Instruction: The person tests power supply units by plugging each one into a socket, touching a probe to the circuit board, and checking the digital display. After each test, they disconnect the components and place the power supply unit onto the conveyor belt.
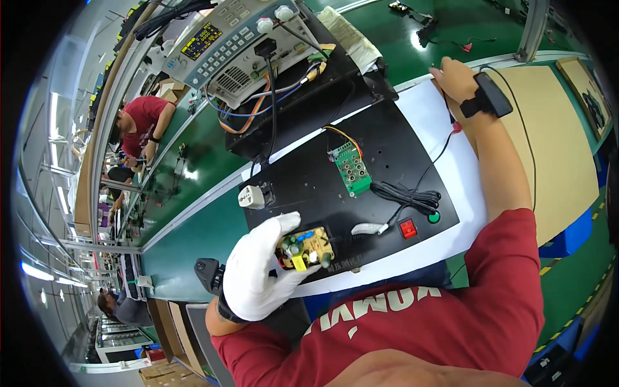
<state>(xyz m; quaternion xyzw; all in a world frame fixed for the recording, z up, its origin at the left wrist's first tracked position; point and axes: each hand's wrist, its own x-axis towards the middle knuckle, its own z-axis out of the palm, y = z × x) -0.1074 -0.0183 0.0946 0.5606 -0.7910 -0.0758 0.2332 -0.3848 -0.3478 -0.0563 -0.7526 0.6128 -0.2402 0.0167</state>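
My left hand [261,271], in a white glove, grips a small bare circuit board [309,248] by its edges. The board carries a yellow block, blue parts and a green cylinder. It is held over the near left part of a black test panel [393,151]. Farther off at the right, my bare right hand [455,80] has its fingers curled by the bench rail. A thin black cable with a red connector [456,127] runs up to this hand. What the fingertips pinch, if anything, is too small to make out.
On the panel are a green circuit board [351,169], a white plug [251,197], a coiled black cable [406,197], a red rocker switch [407,228] and a green button [434,218]. Behind stands a bench instrument [225,51]. Cardboard [548,129] lies right. A co-worker [145,126] works at left.
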